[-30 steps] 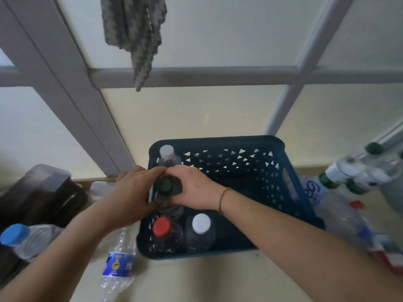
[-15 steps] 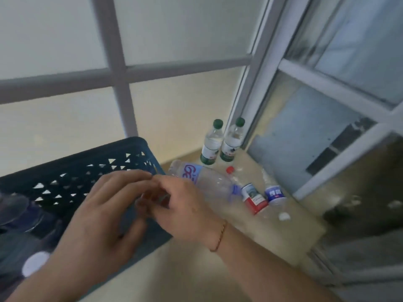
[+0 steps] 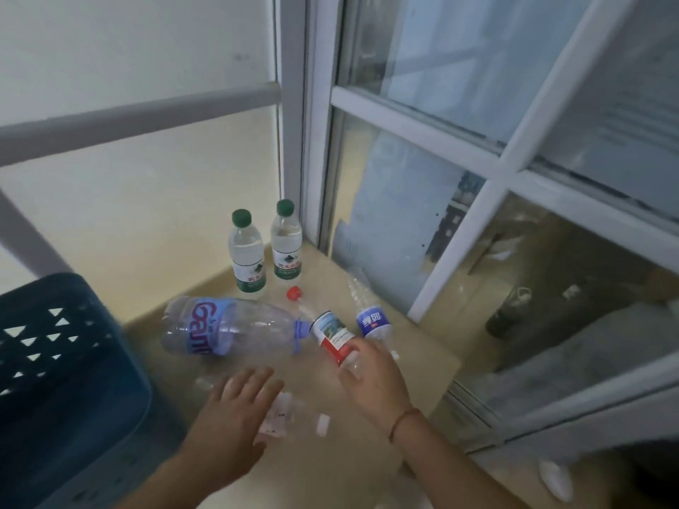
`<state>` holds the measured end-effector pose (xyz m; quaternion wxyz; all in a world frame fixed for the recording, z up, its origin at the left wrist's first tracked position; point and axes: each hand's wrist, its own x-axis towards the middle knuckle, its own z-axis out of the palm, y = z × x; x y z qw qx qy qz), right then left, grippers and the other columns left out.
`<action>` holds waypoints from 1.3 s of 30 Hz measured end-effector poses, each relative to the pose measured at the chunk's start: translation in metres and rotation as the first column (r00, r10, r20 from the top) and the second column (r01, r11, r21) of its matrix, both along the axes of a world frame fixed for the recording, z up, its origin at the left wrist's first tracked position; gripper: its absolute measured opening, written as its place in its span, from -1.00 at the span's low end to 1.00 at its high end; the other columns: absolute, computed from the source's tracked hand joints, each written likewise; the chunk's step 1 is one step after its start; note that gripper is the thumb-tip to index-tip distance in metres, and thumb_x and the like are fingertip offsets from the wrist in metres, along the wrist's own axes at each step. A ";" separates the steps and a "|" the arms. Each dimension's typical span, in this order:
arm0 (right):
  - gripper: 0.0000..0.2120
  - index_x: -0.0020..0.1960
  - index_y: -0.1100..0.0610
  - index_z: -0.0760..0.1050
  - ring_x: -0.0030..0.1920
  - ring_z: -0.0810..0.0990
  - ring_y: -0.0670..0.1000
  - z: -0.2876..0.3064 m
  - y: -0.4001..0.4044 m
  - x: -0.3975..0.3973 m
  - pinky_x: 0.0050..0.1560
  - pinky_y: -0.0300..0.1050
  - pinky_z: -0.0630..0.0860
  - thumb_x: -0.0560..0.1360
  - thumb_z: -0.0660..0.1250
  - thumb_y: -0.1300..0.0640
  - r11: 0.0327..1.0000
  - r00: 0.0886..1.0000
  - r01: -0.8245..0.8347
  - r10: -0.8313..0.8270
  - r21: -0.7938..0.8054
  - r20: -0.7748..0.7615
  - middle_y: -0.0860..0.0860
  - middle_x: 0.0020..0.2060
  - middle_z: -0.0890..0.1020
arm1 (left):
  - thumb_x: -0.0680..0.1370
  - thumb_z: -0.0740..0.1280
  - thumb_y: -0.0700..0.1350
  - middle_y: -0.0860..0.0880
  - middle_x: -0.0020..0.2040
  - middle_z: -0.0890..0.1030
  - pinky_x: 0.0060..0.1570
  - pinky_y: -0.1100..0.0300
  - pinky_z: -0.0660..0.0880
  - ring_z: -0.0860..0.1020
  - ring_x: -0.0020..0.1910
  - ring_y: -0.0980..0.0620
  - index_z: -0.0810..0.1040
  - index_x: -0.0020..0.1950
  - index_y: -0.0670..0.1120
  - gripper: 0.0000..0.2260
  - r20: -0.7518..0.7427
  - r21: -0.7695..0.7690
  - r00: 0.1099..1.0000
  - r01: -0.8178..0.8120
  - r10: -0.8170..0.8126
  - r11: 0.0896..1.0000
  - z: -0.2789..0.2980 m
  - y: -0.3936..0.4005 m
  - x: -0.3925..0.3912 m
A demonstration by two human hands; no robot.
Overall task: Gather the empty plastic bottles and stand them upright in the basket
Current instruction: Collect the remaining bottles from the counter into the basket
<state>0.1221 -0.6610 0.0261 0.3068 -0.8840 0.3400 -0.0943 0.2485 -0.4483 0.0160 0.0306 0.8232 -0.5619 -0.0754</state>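
Bottle (image 3: pixel 332 334) — red-white label, lying | right hand (image 3: pixel 374 380) gripping it | left hand (image 3: pixel 235 416) open

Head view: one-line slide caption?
Right hand reaches the red-labelled bottle lying on the ledge; left hand hovers open beside the blue basket.

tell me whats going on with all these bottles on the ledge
A person is collecting empty bottles for the blue basket. The right hand reaches onto a lying red-labelled bottle; the left hand hovers open. A large clear bottle lies beside it, and two green-capped bottles stand in the corner.
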 end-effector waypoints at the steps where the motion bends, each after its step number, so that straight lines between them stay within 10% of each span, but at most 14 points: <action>1: -0.70 0.15 0.09 0.49 0.09 0.51 0.03 -0.006 -0.006 0.000 0.06 -0.17 0.47 0.43 0.33 0.05 0.999 0.999 0.000 -0.001 -0.040 -0.040 0.02 0.07 0.53 | -0.10 0.58 0.20 -0.03 0.18 0.66 -0.01 -0.08 0.59 0.66 0.09 -0.12 0.55 0.23 0.03 -0.10 0.009 0.041 1.000 -0.007 0.006 0.999 -0.009 -0.003 0.002; 9: -0.74 -0.01 0.04 0.55 -0.01 0.51 0.14 -0.015 0.009 0.018 0.00 0.06 0.53 0.34 0.34 -0.02 0.804 0.938 -0.344 0.272 -0.486 -0.213 0.04 -0.06 0.58 | 0.06 0.35 -0.05 0.01 0.01 0.58 -0.11 -0.03 0.50 0.43 -0.02 -0.06 0.44 0.20 0.05 -0.33 0.096 -0.078 0.995 0.049 -0.041 0.996 -0.058 -0.011 0.026; 13: -0.58 0.16 0.15 0.43 0.03 0.52 0.19 -0.030 0.037 0.019 0.16 0.13 0.46 0.45 0.33 -0.12 0.789 0.825 -0.561 0.511 -0.249 -0.239 0.15 0.03 0.55 | -0.14 0.47 0.00 0.07 0.01 0.51 -0.09 0.03 0.26 0.41 -0.06 -0.05 0.51 0.15 0.03 -0.18 0.090 -0.093 0.995 0.043 -0.034 0.995 -0.041 -0.028 0.031; 17: -0.41 0.29 0.09 0.24 0.12 0.47 0.22 -0.032 0.044 0.020 0.19 0.19 0.40 0.40 0.41 -0.11 0.893 0.876 -0.444 0.416 -0.072 -0.244 0.16 0.15 0.47 | -0.11 0.57 0.07 0.05 -0.08 0.64 -0.05 -0.03 0.30 0.49 -0.10 -0.05 0.65 0.09 0.03 -0.25 0.181 -0.048 0.983 0.043 -0.033 0.998 -0.013 -0.039 0.033; 25: -0.32 0.28 -0.07 0.47 0.20 0.50 -0.22 0.077 0.006 0.012 0.15 -0.24 0.48 0.22 0.64 0.10 0.833 0.879 -0.467 0.402 0.296 0.256 -0.18 0.21 0.55 | 0.18 0.47 0.35 0.10 0.05 0.67 -0.07 0.00 0.57 0.63 -0.02 0.01 0.56 0.21 0.08 -0.33 0.092 -0.192 0.992 -0.067 0.086 0.979 0.101 -0.010 0.022; 29: -0.31 0.31 -0.04 0.41 0.13 0.62 -0.06 0.141 0.012 0.030 0.01 -0.20 0.58 0.25 0.60 0.21 0.666 0.737 -0.621 0.316 0.413 0.597 -0.11 0.20 0.61 | 0.23 0.58 0.20 0.27 0.08 0.62 0.00 0.25 0.55 0.59 0.05 0.26 0.46 0.20 0.23 -0.41 -0.563 -0.421 0.808 -0.460 0.172 0.782 0.149 0.017 0.006; 34: -0.37 0.26 -0.11 0.48 0.14 0.64 0.00 0.183 0.082 0.085 0.02 -0.13 0.59 0.24 0.55 -0.21 0.598 0.595 -0.735 0.341 0.321 0.728 -0.04 0.15 0.66 | 0.31 0.60 0.07 0.18 0.16 0.62 0.13 0.06 0.57 0.59 0.17 0.17 0.47 0.25 0.24 -0.43 -0.706 -0.514 0.704 -0.584 0.075 0.628 0.174 0.063 0.009; 39: -0.52 0.20 0.11 0.46 0.03 0.67 -0.03 0.199 0.164 0.133 -0.09 -0.21 0.61 0.36 0.45 -0.04 0.485 0.457 -0.821 0.243 0.300 0.856 -0.04 0.04 0.68 | 0.57 0.19 0.25 0.04 0.19 0.63 0.17 -0.06 0.54 0.60 0.19 -0.03 0.51 0.27 -0.02 -0.57 -0.649 -0.619 0.693 -0.721 0.313 0.312 0.186 0.177 0.026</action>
